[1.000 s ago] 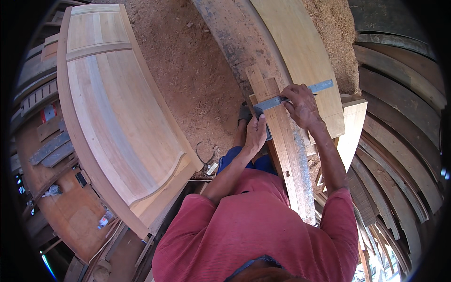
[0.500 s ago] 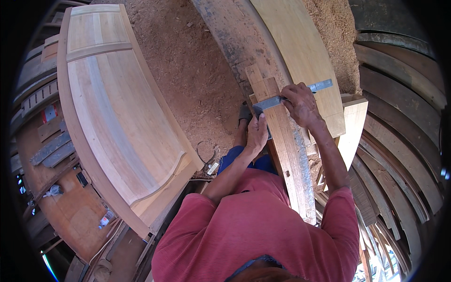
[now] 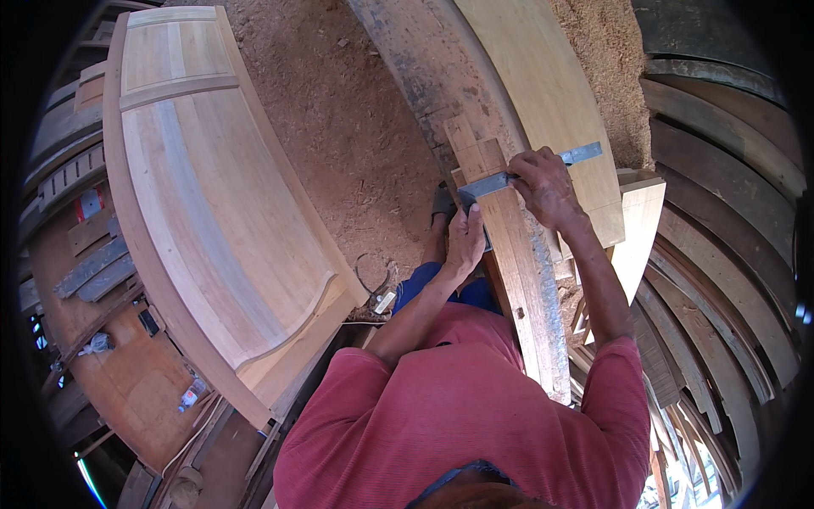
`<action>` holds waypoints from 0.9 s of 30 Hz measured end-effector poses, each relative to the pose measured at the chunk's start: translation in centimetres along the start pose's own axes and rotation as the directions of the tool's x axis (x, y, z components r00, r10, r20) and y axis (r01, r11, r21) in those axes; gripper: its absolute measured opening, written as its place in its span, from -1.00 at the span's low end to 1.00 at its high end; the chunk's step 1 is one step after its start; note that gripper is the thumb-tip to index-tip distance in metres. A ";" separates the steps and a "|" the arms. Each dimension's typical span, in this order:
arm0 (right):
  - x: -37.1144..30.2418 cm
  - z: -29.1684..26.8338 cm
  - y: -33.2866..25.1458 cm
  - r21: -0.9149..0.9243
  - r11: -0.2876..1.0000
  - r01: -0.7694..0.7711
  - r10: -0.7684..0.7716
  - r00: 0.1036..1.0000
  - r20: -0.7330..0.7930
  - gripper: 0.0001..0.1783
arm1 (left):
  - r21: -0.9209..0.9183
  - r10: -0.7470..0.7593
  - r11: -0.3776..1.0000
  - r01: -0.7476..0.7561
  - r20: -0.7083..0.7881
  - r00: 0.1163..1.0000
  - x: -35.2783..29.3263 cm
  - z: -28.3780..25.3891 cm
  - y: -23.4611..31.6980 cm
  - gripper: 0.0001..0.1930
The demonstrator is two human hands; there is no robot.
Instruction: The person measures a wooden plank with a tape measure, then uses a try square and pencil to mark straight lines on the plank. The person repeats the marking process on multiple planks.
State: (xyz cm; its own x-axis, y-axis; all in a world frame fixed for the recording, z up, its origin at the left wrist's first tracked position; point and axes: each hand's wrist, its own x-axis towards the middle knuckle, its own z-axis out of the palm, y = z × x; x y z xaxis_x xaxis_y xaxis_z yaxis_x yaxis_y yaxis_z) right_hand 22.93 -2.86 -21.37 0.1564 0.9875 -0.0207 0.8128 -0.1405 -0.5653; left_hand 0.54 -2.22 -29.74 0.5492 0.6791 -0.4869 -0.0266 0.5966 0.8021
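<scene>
A flat metal ruler [image 3: 532,173] is laid across the long wooden plank [image 3: 511,254], pressed down by the closed right hand [image 3: 544,185] while the plank's near edge is gripped by the left hand [image 3: 465,242]; the ruler is judged thin, stiff and slippery, the plank heavy and rigid, best held by its edges.

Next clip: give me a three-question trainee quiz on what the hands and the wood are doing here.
1. True or false: the metal square lies across the narrow wooden plank.
2. Which hand rests on top of the square's blade? A) left hand B) right hand C) neither
3. Fill in: the big panelled door lies on the person's ____ side.

Key:
1. True; its blade crosses the plank.
2. B; the right hand presses on the blade, while the left hand grips the plank's left edge just below it.
3. Left.
</scene>
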 end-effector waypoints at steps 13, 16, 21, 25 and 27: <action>0.2 -0.2 -0.1 -0.016 1.000 -0.017 0.018 0.999 0.032 -0.75 | 0.032 0.021 0.999 -0.021 -0.005 1.000 0.1 0.0 0.0 -0.48; 0.2 -0.1 -0.1 -0.004 1.000 -0.021 0.021 0.999 0.032 -0.76 | 0.036 0.021 0.999 -0.021 -0.002 1.000 0.0 0.2 0.3 -0.48; 0.2 -0.7 -0.3 0.008 0.999 -0.047 0.046 0.997 0.055 -0.77 | 0.026 0.028 0.999 -0.027 -0.014 1.000 0.0 0.3 0.4 -0.50; 0.3 -2.3 -1.9 -0.033 0.992 -0.119 0.115 0.988 -0.106 -0.83 | 0.013 0.054 0.998 -0.054 -0.024 0.998 -0.2 0.4 0.4 -0.54; 0.7 -4.1 -2.9 -0.051 0.976 -0.212 0.200 0.964 -0.177 -0.86 | 0.019 0.053 0.998 -0.052 -0.042 0.998 -0.3 0.2 0.1 -0.56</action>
State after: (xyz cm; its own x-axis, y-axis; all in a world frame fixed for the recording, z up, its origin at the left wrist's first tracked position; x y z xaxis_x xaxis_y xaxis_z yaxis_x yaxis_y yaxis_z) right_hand 22.99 -2.02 -16.40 0.4126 0.9108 0.0132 0.7889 -0.3501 -0.5050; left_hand 0.54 -2.42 -29.41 0.5114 0.7272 -0.4579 -0.0393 0.5521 0.8329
